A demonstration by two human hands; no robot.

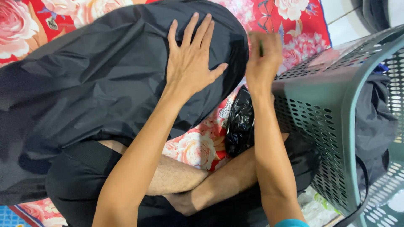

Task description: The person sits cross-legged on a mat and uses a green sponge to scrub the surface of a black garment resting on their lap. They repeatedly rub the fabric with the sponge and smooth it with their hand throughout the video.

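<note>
**Black garment pressed flat, basket close at hand**

At nine o'clock one black garment (pixel 97 75) lies spread over one red floral mat (pixel 294 25), covering the person's crossed legs. The left hand (pixel 191 56) rests on it at twelve o'clock, fingers open and splayed flat, palm down. The slick fabric may slide or bunch under that palm if the hand pushes sideways, since nothing else pins it. Just right of the garment's edge, near the centre, one crumpled black plastic bag (pixel 240 122) sits on the mat. The right hand (pixel 263 59) is at one o'clock, blurred, fingers curled around something thin and green; what it is cannot be told. It hangs close to one grey-green perforated basket (pixel 332 109) at three o'clock, tipped on its side with dark cloth inside; a knock from the forearm could shift it.
</note>
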